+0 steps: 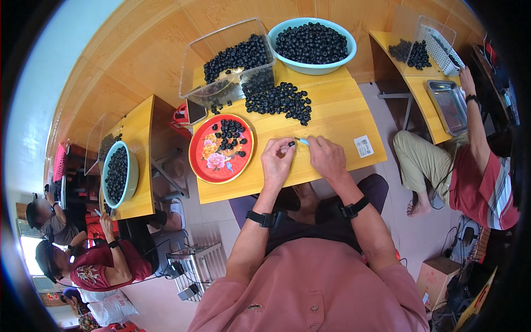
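Note:
My left hand (277, 159) pinches a small black ring-shaped part (291, 144) between thumb and fingertips, over the front of the yellow table (337, 124). Closed around a light-blue-handled tool (303, 141) is my right hand (327, 157). The tool's thin tip points left toward the part; whether it touches I cannot tell. Left of my hands, a red flowered tray (194, 152) bears several like parts. A loose heap of black parts (279, 102) lies beyond my hands on the tabletop.
At the back stand a clear plastic bin (191, 83) and a light-blue basin (315, 68), both holding many black parts. A white label (363, 146) is on the table's right. Co-workers sit at tables on either side; a metal stool (193, 265) stands on the floor at left.

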